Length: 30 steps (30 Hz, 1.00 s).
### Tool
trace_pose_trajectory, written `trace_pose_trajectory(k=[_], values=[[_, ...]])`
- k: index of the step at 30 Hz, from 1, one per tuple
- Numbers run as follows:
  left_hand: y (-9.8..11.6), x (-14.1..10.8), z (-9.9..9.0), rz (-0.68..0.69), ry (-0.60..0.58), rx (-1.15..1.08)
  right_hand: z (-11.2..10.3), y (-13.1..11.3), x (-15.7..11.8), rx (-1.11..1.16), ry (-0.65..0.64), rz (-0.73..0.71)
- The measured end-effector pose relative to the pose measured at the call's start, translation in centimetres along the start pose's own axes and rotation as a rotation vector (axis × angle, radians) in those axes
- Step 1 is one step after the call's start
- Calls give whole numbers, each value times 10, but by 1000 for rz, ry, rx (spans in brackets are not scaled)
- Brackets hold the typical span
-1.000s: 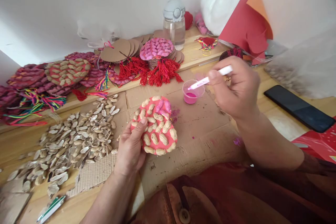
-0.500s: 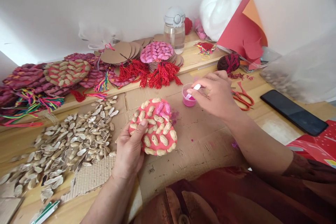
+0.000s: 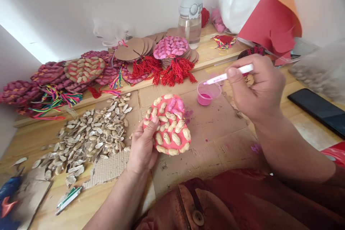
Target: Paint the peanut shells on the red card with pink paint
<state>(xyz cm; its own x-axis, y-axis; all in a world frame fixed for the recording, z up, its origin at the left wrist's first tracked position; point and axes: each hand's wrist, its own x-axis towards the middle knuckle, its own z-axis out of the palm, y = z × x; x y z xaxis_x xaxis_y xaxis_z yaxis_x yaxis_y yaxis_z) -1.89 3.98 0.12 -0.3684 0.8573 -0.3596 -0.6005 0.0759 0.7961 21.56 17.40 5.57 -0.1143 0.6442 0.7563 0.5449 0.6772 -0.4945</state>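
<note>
My left hand (image 3: 145,143) is closed on the left edge of a round red disc (image 3: 168,141) with peanut shells stuck over it, thumb on top. Most shells are plain tan; a few near its upper right edge are painted pink (image 3: 176,105). In my right hand (image 3: 256,86), a white marker pen (image 3: 231,73) is pinched between thumb and fingers. Its pink tip points left, over a small clear cup (image 3: 208,91) with bright pink paint at the bottom. The cup stands on stained cardboard (image 3: 215,129), just beyond the disc.
Loose peanut shells (image 3: 97,133) are heaped to the left. Behind lie finished pink discs with tassels (image 3: 51,75), round cardboard pieces (image 3: 132,48) and a water bottle (image 3: 190,25). At right are a phone (image 3: 318,111) and red paper (image 3: 272,18); a blue glue gun (image 3: 12,194) is at lower left.
My right hand has lifted the marker pen out of the cup and turned it so that its tip points left. The view has shifted, bringing the glue gun in at left.
</note>
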Motion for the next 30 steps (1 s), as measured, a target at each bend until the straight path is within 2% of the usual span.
trace_pose_trajectory(k=[2, 5, 7, 11, 17, 22, 25, 30], values=[[0, 0, -1, -31, 14, -16, -2, -10, -1, 225, -2, 26], [2, 0, -1, -81, 12, -23, -1, -25, -7, 498, -149, 51], [2, 0, -1, -110, -4, -17, 1, -31, -12, 524, -215, 22], [3, -1, -1, -145, -22, -16, 4, -31, -17, 553, -259, -3], [3, -2, 0, -159, -55, -52, 9, -27, -19, 568, -255, -40], [4, -3, 0, -178, -79, -85, 12, -26, -20, 563, -212, 22], [4, -3, 0, -180, -91, -91, 12, -26, -19, 581, -196, 8], [4, -2, -1, -181, -86, -95, 12, -24, -19, 599, -246, -21]])
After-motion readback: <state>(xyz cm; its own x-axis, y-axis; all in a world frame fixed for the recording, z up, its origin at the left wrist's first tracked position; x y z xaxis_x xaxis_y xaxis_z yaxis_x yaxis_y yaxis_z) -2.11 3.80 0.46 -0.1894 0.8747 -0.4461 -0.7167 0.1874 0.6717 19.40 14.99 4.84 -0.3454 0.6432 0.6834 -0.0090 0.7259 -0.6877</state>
